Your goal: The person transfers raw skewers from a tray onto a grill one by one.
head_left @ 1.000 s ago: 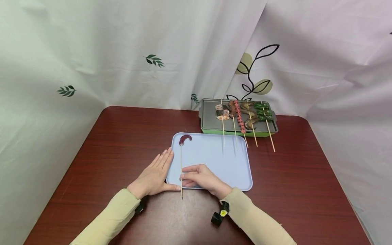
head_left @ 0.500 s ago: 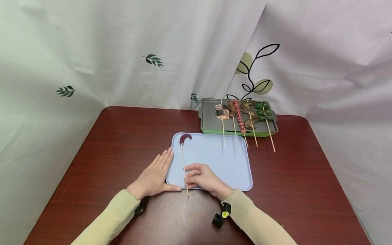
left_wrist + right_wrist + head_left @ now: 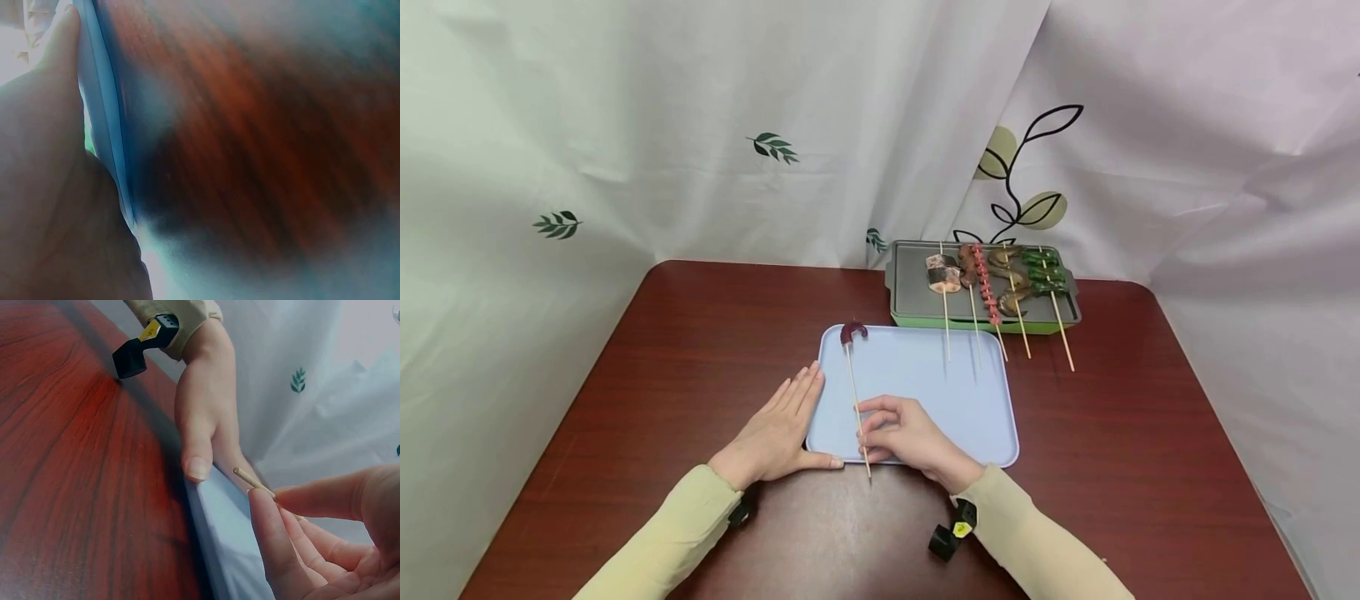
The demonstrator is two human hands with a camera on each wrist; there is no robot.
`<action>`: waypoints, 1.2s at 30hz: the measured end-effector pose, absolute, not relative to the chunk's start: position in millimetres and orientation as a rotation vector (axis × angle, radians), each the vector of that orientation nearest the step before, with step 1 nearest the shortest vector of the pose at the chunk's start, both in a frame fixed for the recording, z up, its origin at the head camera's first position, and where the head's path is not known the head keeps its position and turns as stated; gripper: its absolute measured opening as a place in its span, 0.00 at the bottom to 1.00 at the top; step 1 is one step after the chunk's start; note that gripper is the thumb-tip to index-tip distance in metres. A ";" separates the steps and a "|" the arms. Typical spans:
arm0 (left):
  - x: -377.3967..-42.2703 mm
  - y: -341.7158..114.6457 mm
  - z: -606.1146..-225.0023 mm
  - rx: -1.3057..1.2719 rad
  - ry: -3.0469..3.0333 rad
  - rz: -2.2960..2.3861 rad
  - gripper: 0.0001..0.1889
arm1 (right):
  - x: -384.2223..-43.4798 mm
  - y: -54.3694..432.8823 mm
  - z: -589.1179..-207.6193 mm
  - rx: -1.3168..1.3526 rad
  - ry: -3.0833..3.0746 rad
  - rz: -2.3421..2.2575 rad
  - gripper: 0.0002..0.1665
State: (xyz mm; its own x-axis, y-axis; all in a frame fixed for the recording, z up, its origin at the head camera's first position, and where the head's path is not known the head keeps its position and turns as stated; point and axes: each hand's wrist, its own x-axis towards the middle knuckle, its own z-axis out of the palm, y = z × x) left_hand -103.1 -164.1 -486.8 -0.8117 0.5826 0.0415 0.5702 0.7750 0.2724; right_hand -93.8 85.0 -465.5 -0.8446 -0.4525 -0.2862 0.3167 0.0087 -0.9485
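Observation:
My right hand (image 3: 917, 435) pinches the lower part of a thin wooden skewer (image 3: 853, 379) between thumb and fingers. On its far end is a dark red, curled piece like an octopus tentacle (image 3: 847, 335), overlapping the far left rim of a pale blue tray (image 3: 943, 408). In the right wrist view the stick's blunt end (image 3: 240, 473) pokes out past the pinching fingertips. My left hand (image 3: 773, 435) lies with straight fingers along the tray's left side, thumb at the front rim. The left wrist view has that hand (image 3: 53, 187) against the tray's edge (image 3: 103, 81).
Behind the tray stands a green-sided grill pan (image 3: 913, 283). Across it lie a fish skewer (image 3: 943, 275), a skewer of small pink pieces (image 3: 985, 287), green pepper skewer (image 3: 1047, 273) and others, sticks jutting toward the front. White curtains (image 3: 700, 125) enclose the dark red table (image 3: 1112, 417).
My right hand has moved slightly right, taking the skewer's near end along, so the stick now slants. The curled piece has shifted a little toward the far rim. My left hand stays put.

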 end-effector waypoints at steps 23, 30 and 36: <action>-105.5 -162.9 -479.9 0.901 2.883 0.363 0.68 | -134.3 126.9 -399.5 -0.252 2.135 -1.859 0.31; -105.9 -161.6 -479.2 0.911 2.878 0.345 0.68 | -176.6 138.8 -395.6 -0.117 2.236 -1.805 0.30; -105.7 -160.7 -480.6 0.909 2.877 0.349 0.68 | -201.0 136.8 -404.0 0.018 2.216 -1.730 0.28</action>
State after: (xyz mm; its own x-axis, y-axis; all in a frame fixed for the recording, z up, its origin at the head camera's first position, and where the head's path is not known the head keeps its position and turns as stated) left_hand -105.7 -160.7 -480.6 -0.8160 0.5773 -0.0300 0.5534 0.7951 0.2480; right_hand -201.0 136.8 -404.0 -0.9458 -0.1897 -0.2634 0.2095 0.2633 -0.9417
